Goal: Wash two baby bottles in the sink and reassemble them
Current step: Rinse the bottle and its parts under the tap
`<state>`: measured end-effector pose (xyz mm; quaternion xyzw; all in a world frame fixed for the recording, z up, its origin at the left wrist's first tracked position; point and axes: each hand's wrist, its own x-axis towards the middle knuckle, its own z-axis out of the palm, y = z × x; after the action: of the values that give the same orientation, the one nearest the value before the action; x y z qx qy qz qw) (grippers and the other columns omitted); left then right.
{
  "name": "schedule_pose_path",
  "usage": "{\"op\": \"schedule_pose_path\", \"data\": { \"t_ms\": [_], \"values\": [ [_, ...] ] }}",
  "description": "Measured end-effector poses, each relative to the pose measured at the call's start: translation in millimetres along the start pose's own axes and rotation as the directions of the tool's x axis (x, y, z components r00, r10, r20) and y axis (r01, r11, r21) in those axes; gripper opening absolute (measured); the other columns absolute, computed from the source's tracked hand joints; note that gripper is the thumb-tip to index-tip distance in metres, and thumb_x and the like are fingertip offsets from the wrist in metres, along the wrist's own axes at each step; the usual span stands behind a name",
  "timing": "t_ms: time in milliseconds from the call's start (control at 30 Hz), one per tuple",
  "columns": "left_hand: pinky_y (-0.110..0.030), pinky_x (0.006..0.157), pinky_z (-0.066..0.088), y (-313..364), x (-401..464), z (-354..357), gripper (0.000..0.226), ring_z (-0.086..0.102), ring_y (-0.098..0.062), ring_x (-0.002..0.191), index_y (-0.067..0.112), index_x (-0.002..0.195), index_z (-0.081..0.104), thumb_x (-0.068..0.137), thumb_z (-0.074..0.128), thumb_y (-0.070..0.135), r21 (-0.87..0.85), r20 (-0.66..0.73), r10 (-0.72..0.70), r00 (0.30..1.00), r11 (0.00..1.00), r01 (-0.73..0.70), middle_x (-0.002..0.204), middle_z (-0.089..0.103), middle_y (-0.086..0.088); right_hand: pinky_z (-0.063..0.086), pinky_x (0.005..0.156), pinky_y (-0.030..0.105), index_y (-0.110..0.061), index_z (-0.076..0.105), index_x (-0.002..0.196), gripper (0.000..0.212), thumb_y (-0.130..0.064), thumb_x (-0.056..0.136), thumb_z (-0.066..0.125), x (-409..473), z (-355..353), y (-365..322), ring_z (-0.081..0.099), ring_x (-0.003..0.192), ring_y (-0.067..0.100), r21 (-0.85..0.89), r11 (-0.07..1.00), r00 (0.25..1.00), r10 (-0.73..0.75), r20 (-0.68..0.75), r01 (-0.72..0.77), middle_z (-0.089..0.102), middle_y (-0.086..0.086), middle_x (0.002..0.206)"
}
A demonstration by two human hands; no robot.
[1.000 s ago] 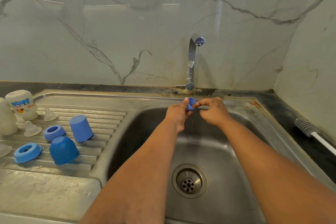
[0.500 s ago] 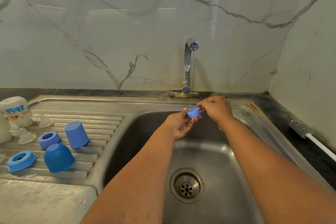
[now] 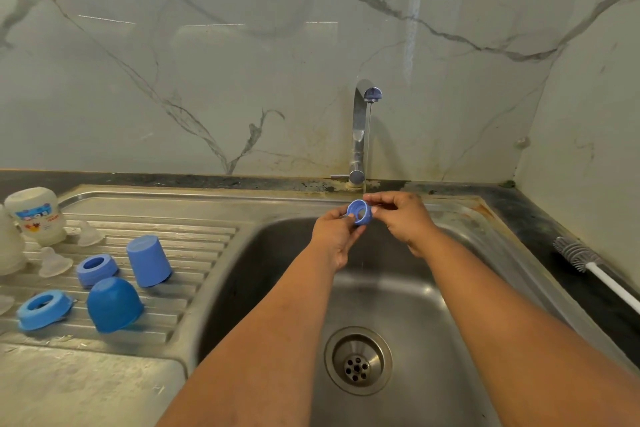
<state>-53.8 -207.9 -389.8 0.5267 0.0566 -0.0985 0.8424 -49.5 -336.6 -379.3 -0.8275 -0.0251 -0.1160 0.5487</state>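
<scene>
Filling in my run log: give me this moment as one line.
step: rinsing | item: blue ring | left hand: holds ring | right hand: pinches ring | tap: running | place: over sink

A small blue bottle ring sits tilted under the tap's thin stream above the sink basin, pinched between both hands. Two more blue rings, two upturned blue caps, clear teats and an inverted white bottle rest on the ribbed drainboard.

Both hands pinch blue ring under tap.

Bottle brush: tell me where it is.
The bottle brush lies on the dark counter right of the sink, near the right wall, bristles toward the tap.
</scene>
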Motion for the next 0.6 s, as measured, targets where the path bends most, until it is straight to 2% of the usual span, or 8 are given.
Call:
{"op": "schedule_pose_path", "data": {
  "t_ms": [100,200,300,400,467,533,600],
  "values": [
    [-0.027,0.08,0.056,2,2,-1,0.023,0.065,-0.022,0.093,-0.004,0.118,0.056,0.102,0.045,0.007,-0.096,0.004,-0.017,1.0,0.995,0.017,0.103,0.065,-0.017,0.044,0.091,0.023,-0.019,0.067,0.121,0.032,-0.008,0.091,0.064,-1,5,-1,0.06,0.105,0.013,-0.053,0.998,0.999,-0.037,0.021,0.038,0.067,-0.001,0.118],
    [-0.025,0.083,0.055,4,-1,3,0.034,0.066,-0.02,0.097,-0.005,0.12,0.058,0.102,0.047,0.021,-0.125,0.057,-0.026,0.998,0.992,0.033,0.106,0.067,-0.017,0.05,0.093,0.027,-0.018,0.063,0.125,0.043,-0.008,0.084,0.073,-2,6,-3,0.061,0.105,0.013,-0.017,0.999,0.998,-0.051,-0.024,0.051,0.067,-0.002,0.116],
    [-0.03,0.098,0.05,2,-1,5,0.034,0.062,-0.022,0.106,-0.007,0.124,0.056,0.1,0.051,0.017,-0.098,0.083,-0.021,0.996,0.995,0.029,0.118,0.064,-0.019,0.053,0.093,0.031,-0.016,0.067,0.116,0.043,-0.002,0.077,0.078,-3,3,-5,0.063,0.103,0.014,0.021,0.999,0.999,-0.038,-0.027,0.039,0.068,0.001,0.113],
    [-0.034,0.101,0.048,0,0,6,0.029,0.061,-0.024,0.103,-0.007,0.123,0.055,0.1,0.05,0.01,-0.101,0.08,-0.018,0.997,0.994,0.026,0.115,0.061,-0.02,0.048,0.093,0.03,-0.017,0.07,0.111,0.042,0.007,0.076,0.072,0,-2,-8,0.056,0.112,0.016,0.013,1.0,1.0,-0.018,0.017,0.018,0.066,0.001,0.119],
    [-0.035,0.099,0.05,-1,2,7,0.018,0.06,-0.026,0.105,-0.002,0.112,0.059,0.099,0.051,0.006,-0.08,0.066,0.005,0.998,0.997,0.0,0.107,0.063,-0.017,0.047,0.095,0.029,-0.016,0.07,0.112,0.042,0.011,0.08,0.063,2,-4,-8,0.056,0.117,0.017,0.06,0.998,1.0,0.002,0.023,-0.004,0.065,0.003,0.121],
    [-0.032,0.091,0.051,-1,3,9,0.01,0.061,-0.025,0.101,0.003,0.098,0.062,0.097,0.053,0.006,-0.049,0.06,0.041,0.997,0.998,-0.038,0.099,0.064,-0.014,0.047,0.095,0.027,-0.015,0.07,0.113,0.036,0.006,0.087,0.057,4,-4,-7,0.059,0.115,0.019,0.062,0.998,1.0,-0.002,0.003,0.002,0.067,0.004,0.119],
    [-0.029,0.086,0.051,-2,4,10,0.01,0.06,-0.021,0.093,0.005,0.091,0.063,0.097,0.054,0.005,-0.025,0.036,0.083,0.996,0.996,-0.082,0.092,0.064,-0.012,0.044,0.091,0.021,-0.013,0.069,0.116,0.029,-0.002,0.092,0.057,2,-2,-8,0.06,0.112,0.015,0.014,0.999,0.999,-0.043,-0.016,0.043,0.067,0.003,0.119]
  ]
}}
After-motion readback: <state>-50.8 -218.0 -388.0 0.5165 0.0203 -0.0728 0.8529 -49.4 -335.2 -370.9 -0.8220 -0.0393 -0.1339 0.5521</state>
